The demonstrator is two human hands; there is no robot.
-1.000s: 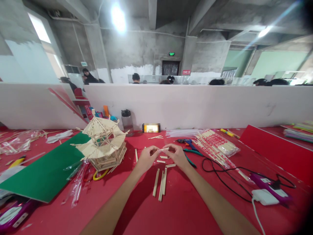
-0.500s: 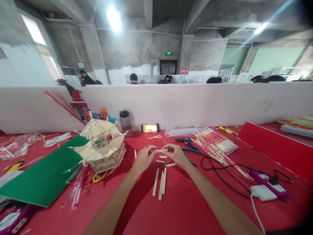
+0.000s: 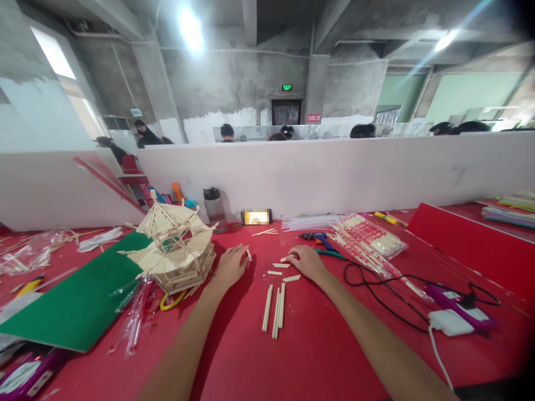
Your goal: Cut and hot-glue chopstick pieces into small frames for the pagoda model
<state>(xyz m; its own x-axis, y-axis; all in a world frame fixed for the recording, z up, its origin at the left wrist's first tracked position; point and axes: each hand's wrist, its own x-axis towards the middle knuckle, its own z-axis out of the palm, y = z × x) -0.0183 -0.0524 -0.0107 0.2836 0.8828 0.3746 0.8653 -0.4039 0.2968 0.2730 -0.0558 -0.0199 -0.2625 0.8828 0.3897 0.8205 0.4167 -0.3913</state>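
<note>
My left hand (image 3: 232,264) is closed on a short wooden stick (image 3: 248,255), to the right of the pagoda-like stick model (image 3: 173,245). My right hand (image 3: 306,262) pinches another short stick (image 3: 286,258) low over the red table (image 3: 251,362). Just below it lie several short sticks (image 3: 275,273). Nearer to me, longer sticks (image 3: 276,312) are laid out roughly lengthwise, one group slightly apart on the left. A few thin sticks (image 3: 264,232) rest in front of the phone (image 3: 256,216).
A bottle (image 3: 214,209) stands by the white partition (image 3: 334,172). Right of my hands are a blue glue gun (image 3: 320,239), green-handled pliers (image 3: 332,254), packs of sticks (image 3: 376,236) and a black cable (image 3: 376,301). A green board (image 3: 83,301) lies left.
My hands have moved apart, the left one toward the model and the right one slightly rightward. Each now has a short stick, where before they met around a stick in the middle.
</note>
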